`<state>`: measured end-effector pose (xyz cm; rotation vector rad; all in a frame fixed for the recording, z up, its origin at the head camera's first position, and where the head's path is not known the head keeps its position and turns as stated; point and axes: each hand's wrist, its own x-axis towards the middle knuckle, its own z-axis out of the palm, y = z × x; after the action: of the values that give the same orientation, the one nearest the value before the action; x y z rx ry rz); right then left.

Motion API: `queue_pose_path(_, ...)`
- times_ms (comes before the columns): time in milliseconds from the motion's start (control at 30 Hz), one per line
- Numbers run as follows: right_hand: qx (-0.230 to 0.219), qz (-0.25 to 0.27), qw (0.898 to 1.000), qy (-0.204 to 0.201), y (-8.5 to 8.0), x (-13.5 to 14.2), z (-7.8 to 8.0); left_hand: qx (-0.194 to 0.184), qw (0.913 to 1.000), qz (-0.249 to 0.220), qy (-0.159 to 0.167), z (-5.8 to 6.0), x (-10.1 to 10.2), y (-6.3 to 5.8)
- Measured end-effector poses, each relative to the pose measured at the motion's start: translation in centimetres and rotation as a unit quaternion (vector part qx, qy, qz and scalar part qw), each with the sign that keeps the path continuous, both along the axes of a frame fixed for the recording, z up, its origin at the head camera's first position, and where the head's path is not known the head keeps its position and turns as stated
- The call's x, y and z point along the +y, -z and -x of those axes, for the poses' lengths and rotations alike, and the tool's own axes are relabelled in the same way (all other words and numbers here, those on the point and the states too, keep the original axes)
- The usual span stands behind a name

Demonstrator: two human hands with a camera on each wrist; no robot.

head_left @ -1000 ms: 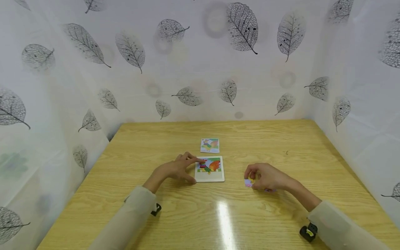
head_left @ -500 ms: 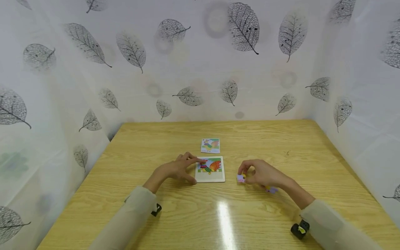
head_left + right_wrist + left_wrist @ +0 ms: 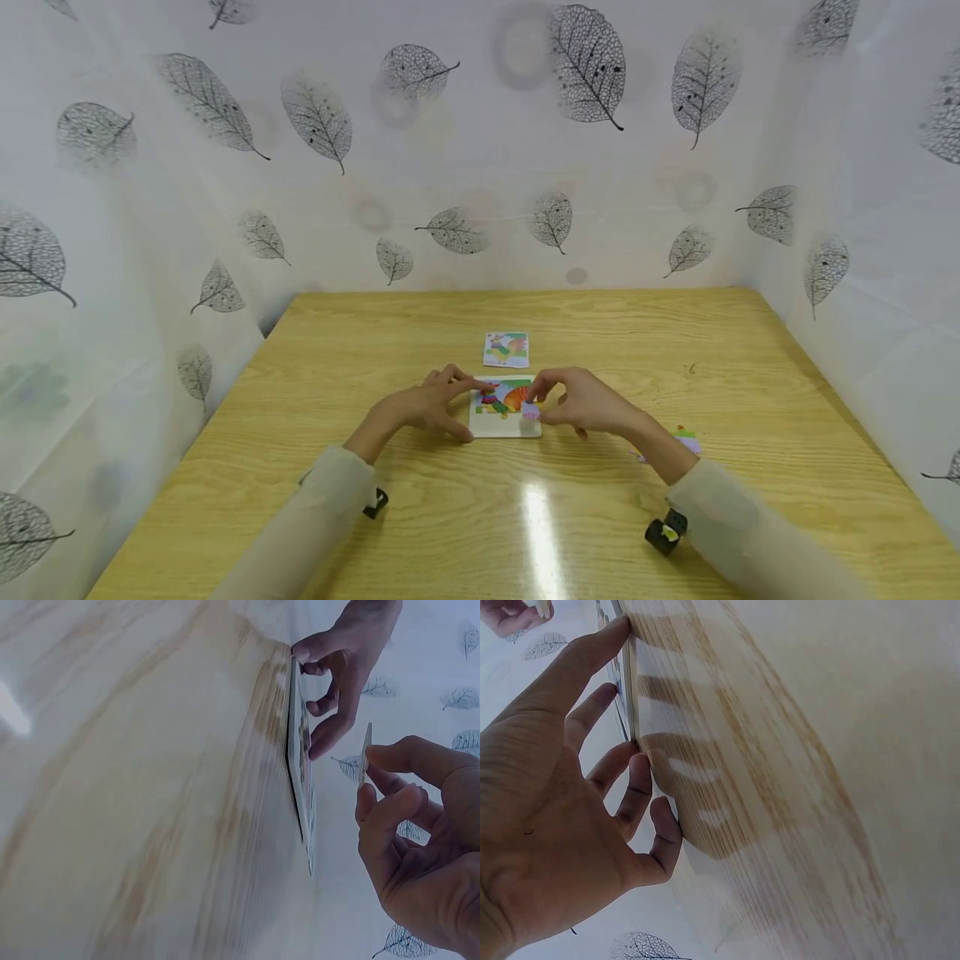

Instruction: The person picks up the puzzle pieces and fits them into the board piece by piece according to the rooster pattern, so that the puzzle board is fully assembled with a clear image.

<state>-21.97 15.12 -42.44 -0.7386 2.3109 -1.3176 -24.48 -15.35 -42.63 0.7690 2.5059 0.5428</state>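
A shallow white puzzle tray (image 3: pixel 498 427) lies mid-table, its upper part filled with a colourful bird picture and its front strip bare. My left hand (image 3: pixel 426 410) rests at its left side, thumb at the front corner and index finger extended onto the picture. Between thumb and fingers my right hand (image 3: pixel 588 406) pinches a lilac puzzle piece (image 3: pixel 530 408) over the tray's right part. In the right wrist view this thin piece (image 3: pixel 365 755) is seen edge-on, raised apart from the tray (image 3: pixel 293 735).
Behind the tray lies a small picture card (image 3: pixel 506 350) with a similar bird. Loose puzzle pieces (image 3: pixel 688 442) lie to the right, partly hidden by the right forearm. Leaf-printed cloth (image 3: pixel 480 150) encloses the table's back and sides.
My right hand has lifted the lilac puzzle piece from the right and carried it left to above the tray. Loose puzzle pieces now show past the forearm. My left hand stays in place.
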Motion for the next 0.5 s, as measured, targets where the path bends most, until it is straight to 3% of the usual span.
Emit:
queue_pose_path(300, 0.000, -0.003, 1.000, -0.012, 0.7, -3.1, 1.1, 0.000, 1.0000, 0.001, -0.005, 0.1, -0.1, 0.2)
queue_pose_path(500, 0.044, -0.029, 0.998, -0.016, 1.7, -4.8, 1.9, -0.003, 1.0000, 0.001, -0.009, 0.1, 0.0, 0.2)
